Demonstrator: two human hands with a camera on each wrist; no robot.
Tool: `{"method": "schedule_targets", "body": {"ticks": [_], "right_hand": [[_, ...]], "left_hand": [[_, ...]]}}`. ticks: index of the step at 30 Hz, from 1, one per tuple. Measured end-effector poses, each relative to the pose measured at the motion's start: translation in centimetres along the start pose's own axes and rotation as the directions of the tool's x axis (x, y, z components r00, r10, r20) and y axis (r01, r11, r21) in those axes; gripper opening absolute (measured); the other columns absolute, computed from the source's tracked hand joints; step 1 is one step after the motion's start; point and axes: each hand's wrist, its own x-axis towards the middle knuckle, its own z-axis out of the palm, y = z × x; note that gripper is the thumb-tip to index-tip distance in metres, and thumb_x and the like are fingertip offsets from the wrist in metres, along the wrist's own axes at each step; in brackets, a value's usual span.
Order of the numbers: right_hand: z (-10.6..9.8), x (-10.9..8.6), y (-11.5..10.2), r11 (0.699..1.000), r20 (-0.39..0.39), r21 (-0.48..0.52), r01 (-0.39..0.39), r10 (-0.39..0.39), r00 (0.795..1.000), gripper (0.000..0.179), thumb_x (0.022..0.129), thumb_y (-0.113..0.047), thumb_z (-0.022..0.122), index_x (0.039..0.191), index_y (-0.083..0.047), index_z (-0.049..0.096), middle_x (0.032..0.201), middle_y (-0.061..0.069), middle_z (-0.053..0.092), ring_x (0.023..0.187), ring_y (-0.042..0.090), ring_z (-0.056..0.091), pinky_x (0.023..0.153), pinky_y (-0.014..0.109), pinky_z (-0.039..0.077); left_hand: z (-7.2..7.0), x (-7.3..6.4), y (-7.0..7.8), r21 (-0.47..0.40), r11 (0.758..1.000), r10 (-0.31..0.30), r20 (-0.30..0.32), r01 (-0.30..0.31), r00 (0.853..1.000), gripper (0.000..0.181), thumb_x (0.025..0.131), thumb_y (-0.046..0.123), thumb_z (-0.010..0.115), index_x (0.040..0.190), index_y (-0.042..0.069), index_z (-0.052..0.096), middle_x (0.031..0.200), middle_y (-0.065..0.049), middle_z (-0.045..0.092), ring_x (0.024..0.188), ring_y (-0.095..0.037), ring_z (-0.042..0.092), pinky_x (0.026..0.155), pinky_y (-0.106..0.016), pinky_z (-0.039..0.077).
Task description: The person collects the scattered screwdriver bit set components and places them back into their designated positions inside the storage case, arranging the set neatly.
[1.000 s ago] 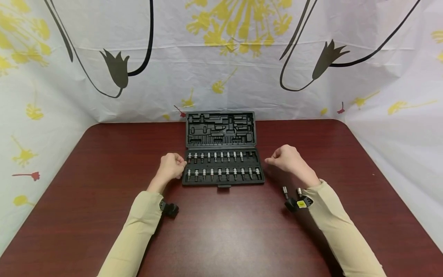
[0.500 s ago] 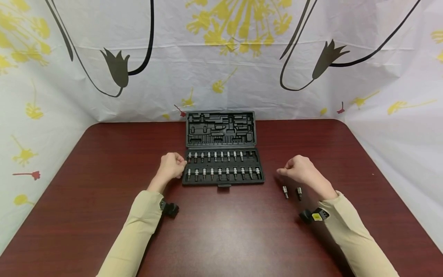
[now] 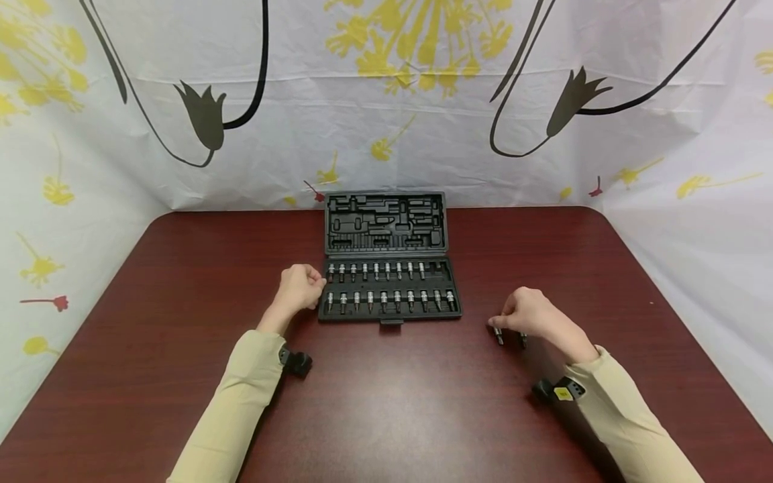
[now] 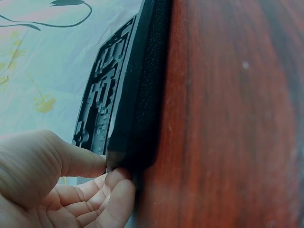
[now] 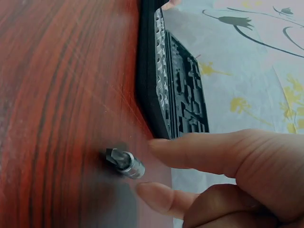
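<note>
A black socket case point(image 3: 362, 287) lies open on the table, two rows of silver bit sockets in its lower half. Its upper row has an unfilled stretch at the right end. At the case's left side my left hand point(image 3: 297, 287) grips the edge between thumb and fingers point(image 4: 121, 202). My right hand point(image 3: 531, 312) is over two loose bit sockets right of the case. In the right wrist view, thumb and forefinger are spread near one bit socket point(image 5: 126, 164), apart from it. The other loose bit socket point(image 3: 523, 340) is partly hidden under the hand.
The case's lid point(image 3: 386, 223) leans back near the far edge of the dark red wooden table point(image 3: 386, 416). A white patterned sheet point(image 3: 392, 134) hangs behind it and at both sides. Each wrist carries a small black camera.
My right hand has moved from beside the case, right and toward me, down to the loose bit sockets. My left hand has stayed at the case's edge.
</note>
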Motion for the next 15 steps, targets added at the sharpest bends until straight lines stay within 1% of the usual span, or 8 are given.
{"method": "schedule_targets", "body": {"ticks": [6,11,15], "right_hand": [[0.36,-0.06,-0.07,1.0,0.035,-0.013,-0.022,0.023,0.999,0.034,0.078,-0.017,0.072,0.047,-0.01,0.059,0.041,-0.012,0.041,0.04,0.005,0.039,0.043,0.023,0.035],[0.68,0.23,-0.07,0.999,0.053,-0.011,-0.052,0.052,0.997,0.031,0.078,-0.015,0.07,0.049,-0.01,0.062,0.042,-0.006,0.05,0.038,0.008,0.044,0.042,0.025,0.039],[0.6,0.57,-0.04,0.997,0.055,-0.011,-0.077,0.078,0.995,0.029,0.079,-0.014,0.067,0.05,-0.009,0.063,0.042,-0.006,0.049,0.039,0.008,0.044,0.043,0.025,0.039]], "left_hand": [[0.02,-0.05,0.08,0.0,1.0,-0.007,-0.004,0.007,1.0,0.011,0.09,0.006,0.058,0.089,-0.005,0.059,0.076,-0.014,0.064,0.05,-0.014,0.057,0.047,-0.026,0.053],[0.04,-0.07,0.05,-0.007,1.0,-0.007,-0.008,0.007,1.0,0.011,0.09,0.006,0.058,0.088,-0.005,0.059,0.075,-0.014,0.063,0.049,-0.013,0.057,0.046,-0.026,0.052],[0.06,-0.07,0.04,-0.009,1.0,-0.007,-0.009,0.007,1.0,0.011,0.09,0.006,0.059,0.088,-0.004,0.059,0.075,-0.014,0.063,0.05,-0.014,0.057,0.046,-0.026,0.053]]}}
